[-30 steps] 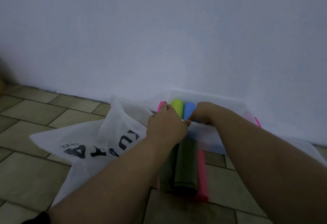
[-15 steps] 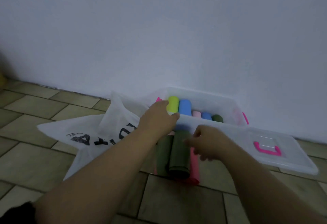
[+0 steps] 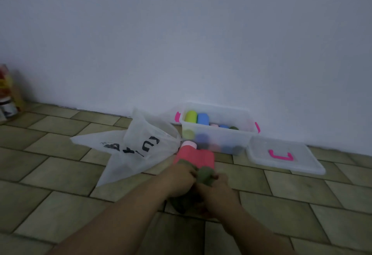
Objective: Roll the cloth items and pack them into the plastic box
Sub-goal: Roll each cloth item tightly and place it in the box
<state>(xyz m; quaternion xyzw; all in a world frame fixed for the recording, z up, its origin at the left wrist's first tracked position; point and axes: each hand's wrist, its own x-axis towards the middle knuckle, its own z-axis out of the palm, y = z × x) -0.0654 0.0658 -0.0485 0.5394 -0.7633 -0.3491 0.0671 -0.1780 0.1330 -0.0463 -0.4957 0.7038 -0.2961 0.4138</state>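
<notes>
- The olive cloth (image 3: 204, 175) is gripped by both the left hand (image 3: 178, 180) and right hand (image 3: 218, 189), closed on it, on the floor.
- Rolling is judged in hand.
- Beyond the grip, the plastic box (image 3: 215, 135) is already holding rolls; next, a tight roll is called for.

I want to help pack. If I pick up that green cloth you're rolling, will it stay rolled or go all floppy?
Probably floppy: the green cloth bunches softly where the left hand and right hand squeeze it. It likely unrolls if you let go, since only the hands keep it together. It looks light, like the rolls standing in the plastic box.
</notes>
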